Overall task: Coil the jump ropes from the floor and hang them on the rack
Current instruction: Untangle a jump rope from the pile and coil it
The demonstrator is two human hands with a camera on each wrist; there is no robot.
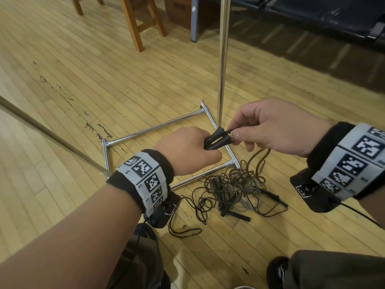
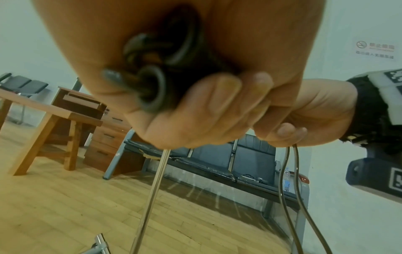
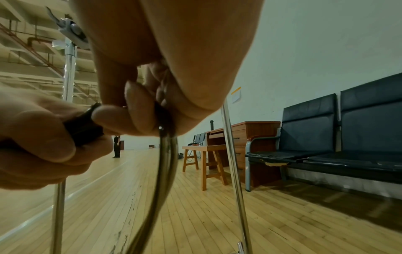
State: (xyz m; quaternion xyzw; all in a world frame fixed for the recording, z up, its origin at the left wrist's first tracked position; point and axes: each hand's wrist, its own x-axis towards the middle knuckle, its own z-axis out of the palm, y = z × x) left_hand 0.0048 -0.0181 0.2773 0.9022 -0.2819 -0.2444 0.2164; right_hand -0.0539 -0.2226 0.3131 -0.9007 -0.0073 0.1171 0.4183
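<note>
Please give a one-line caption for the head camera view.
Left hand grips two black jump-rope handles; right hand pinches their cord ends above tangled ropes.

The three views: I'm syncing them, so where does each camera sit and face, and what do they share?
Head: looks down at both hands, left hand and right hand, holding black handles over tangled ropes.
Left wrist: under the palm, facing bench.
Right wrist: under the palm, facing hall floor.
Shared: handles, rack pole.
</note>
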